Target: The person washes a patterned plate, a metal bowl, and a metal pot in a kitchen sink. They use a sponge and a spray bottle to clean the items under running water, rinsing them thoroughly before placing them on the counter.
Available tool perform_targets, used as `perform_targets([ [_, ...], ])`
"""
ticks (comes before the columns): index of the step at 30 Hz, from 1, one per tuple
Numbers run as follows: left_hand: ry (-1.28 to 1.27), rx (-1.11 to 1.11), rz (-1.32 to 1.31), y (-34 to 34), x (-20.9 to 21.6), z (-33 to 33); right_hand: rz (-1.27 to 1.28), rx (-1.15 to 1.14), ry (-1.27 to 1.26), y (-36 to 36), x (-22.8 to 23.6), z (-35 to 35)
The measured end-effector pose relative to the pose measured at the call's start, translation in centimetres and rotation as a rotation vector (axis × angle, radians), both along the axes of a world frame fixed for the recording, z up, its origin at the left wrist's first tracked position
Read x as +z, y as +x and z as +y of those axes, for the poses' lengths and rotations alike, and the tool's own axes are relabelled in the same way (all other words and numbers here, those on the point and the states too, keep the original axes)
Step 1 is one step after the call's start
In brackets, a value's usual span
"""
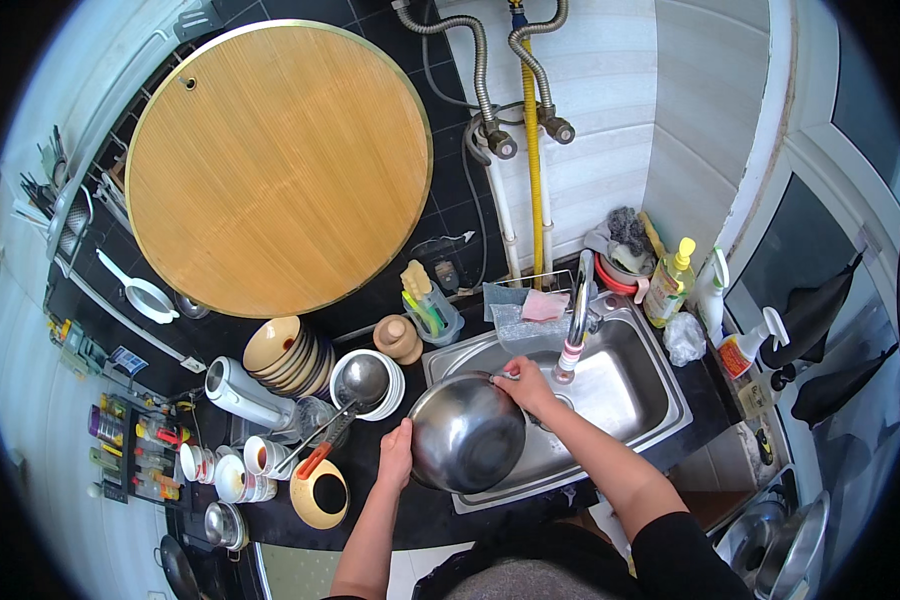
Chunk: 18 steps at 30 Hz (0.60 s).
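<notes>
A shiny stainless steel bowl (pixel 467 432) is held tilted over the left part of the metal sink (pixel 635 395). My left hand (pixel 395 455) is closed on its left edge. My right hand (pixel 530 388) grips the upper right edge, fingertips bent over the rim. Just right of that hand stands the faucet (pixel 575 340), its spout pointing down into the basin; whether water runs I cannot make out. Left of the bowl, a ladle (pixel 360 382) lies across a stack of white bowls (pixel 395 385).
A big round wooden board (pixel 280 165) leans at the back left. Stacked bowls (pixel 288 350), cups (pixel 260 455) and a yellow bowl (pixel 310 500) crowd the left counter. Right of the sink stand a yellow pump bottle (pixel 670 285) and a spray bottle (pixel 750 345). A pink cloth (pixel 545 305) lies behind.
</notes>
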<state>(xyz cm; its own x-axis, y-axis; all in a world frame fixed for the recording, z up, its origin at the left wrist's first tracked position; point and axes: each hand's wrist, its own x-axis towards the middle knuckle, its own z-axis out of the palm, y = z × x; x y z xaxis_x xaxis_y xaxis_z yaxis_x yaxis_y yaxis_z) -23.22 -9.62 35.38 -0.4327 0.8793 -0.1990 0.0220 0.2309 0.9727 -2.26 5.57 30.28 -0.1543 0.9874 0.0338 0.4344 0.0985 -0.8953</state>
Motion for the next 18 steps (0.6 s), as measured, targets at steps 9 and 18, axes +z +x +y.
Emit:
perform_targets([
  [9, -0.059, -0.124, 0.075, 3.0, 0.4, 0.5, -0.011, 0.437, 0.514, -3.3, 9.1, -3.2],
  [18, -0.106, -0.171, -0.036, 4.1, 2.9, 0.9, -0.163, 0.282, 0.529, -1.4, 7.5, -0.7],
])
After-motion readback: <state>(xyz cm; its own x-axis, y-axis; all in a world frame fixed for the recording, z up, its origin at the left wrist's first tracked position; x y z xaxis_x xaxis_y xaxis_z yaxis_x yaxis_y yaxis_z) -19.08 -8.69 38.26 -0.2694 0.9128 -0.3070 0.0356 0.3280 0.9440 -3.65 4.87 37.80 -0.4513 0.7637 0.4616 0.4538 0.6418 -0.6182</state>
